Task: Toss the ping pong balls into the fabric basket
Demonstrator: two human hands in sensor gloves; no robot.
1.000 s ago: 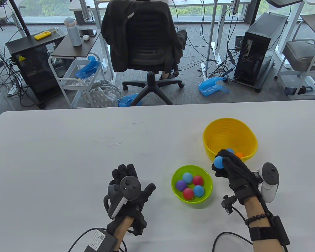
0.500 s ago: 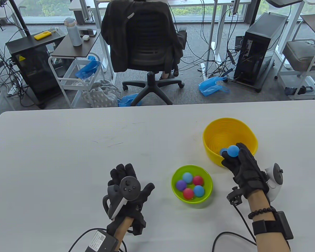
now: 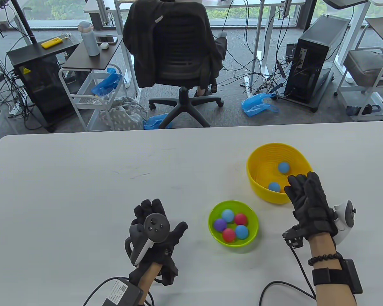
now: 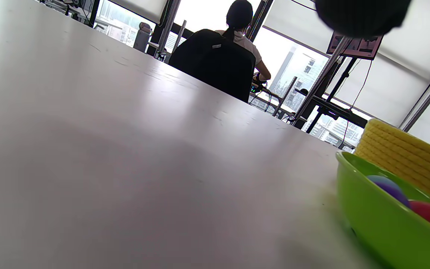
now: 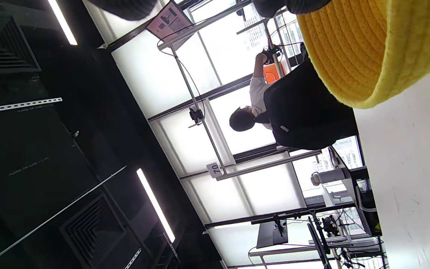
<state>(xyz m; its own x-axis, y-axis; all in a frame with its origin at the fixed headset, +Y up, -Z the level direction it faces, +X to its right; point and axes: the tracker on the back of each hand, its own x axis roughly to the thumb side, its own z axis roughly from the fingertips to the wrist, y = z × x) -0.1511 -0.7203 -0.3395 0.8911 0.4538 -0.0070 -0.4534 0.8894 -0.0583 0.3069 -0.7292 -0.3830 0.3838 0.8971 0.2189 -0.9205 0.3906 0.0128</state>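
Note:
A yellow fabric basket (image 3: pixel 261 153) stands on the table at the right; its woven wall also shows in the right wrist view (image 5: pixel 368 45) and the left wrist view (image 4: pixel 398 149). Two blue balls (image 3: pixel 283 167) (image 3: pixel 274 186) are inside it. My right hand (image 3: pixel 306 191) is open and empty at the basket's near rim, fingers spread. A green bowl (image 3: pixel 215 237) in front of the basket holds several coloured balls (image 3: pixel 235 231); it also shows in the left wrist view (image 4: pixel 379 220). My left hand (image 3: pixel 156 216) rests flat on the table, left of the bowl, holding nothing.
The white table (image 3: pixel 83 178) stretches to the left and back. Behind its far edge stand an office chair (image 3: pixel 175 57) with a dark jacket, a cart and a computer tower (image 3: pixel 312 57). Glove cables trail at the table's near edge.
My right hand carried a blue ball from beside the bowl to the basket rim and let it go. The ball is now inside the basket, and the hand is open.

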